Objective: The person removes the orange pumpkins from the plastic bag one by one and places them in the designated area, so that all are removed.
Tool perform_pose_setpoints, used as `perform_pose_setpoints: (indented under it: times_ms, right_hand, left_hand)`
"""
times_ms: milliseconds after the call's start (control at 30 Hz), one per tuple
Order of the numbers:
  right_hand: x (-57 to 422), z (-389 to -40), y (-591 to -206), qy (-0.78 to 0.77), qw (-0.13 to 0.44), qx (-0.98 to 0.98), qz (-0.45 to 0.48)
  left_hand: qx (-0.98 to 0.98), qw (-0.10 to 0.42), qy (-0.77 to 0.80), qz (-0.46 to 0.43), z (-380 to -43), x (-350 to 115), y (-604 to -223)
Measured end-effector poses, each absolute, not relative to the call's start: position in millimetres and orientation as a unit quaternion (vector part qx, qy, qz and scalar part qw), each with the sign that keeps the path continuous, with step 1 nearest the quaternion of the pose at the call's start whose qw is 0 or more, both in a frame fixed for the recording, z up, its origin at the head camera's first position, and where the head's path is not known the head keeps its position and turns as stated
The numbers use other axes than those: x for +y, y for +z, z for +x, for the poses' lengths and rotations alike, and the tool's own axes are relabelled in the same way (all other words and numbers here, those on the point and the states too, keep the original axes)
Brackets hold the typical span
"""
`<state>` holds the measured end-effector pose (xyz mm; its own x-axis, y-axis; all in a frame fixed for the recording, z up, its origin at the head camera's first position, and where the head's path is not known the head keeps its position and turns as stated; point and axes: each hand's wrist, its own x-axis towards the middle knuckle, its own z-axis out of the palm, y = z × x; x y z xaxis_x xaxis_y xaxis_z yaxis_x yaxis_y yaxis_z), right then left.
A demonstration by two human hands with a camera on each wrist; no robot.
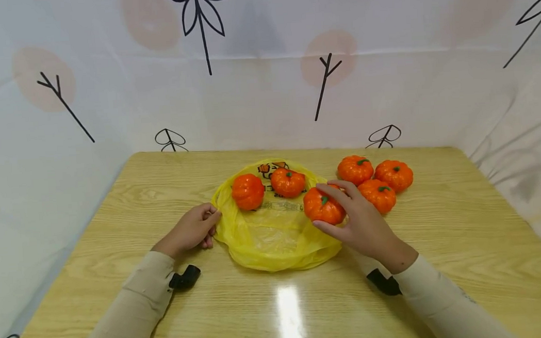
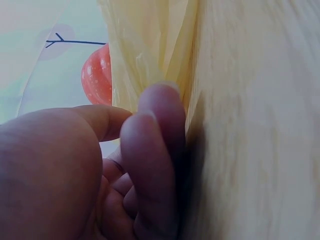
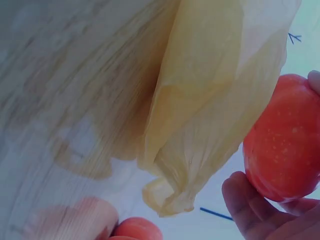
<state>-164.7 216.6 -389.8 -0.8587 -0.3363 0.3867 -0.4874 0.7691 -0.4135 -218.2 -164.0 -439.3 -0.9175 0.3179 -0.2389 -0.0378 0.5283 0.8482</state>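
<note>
A yellow plastic bag (image 1: 275, 241) lies spread open on the table, with printing on its far inner side. Two small orange pumpkins, one on the left (image 1: 247, 192) and one near the middle (image 1: 288, 182), sit in it. My left hand (image 1: 194, 228) pinches the bag's left edge; in the left wrist view its fingertips meet the yellow film (image 2: 150, 50). With my right hand (image 1: 364, 222) I grip another orange pumpkin (image 1: 324, 207) over the bag's right rim, thumb on the near side and fingers on the far side. The right wrist view shows this pumpkin (image 3: 285, 140) beside the bag's wall (image 3: 210, 100).
Three more orange pumpkins, at the back (image 1: 355, 170), right (image 1: 394, 176) and front (image 1: 377, 195), stand close together right of the bag. The wooden table (image 1: 168, 320) ends at a patterned white cloth (image 1: 257, 102) behind. Black straps (image 1: 184, 277) sit at both wrists.
</note>
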Motion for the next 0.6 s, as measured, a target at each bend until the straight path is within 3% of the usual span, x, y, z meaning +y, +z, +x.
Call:
perform_pose_setpoints:
  times_ms: [600]
  right_hand:
    - [230,-170,-381,0.266,0.172,-0.927,0.203]
  left_hand:
    - [0.852,0.19,0.482,0.077,-218,-162,-436]
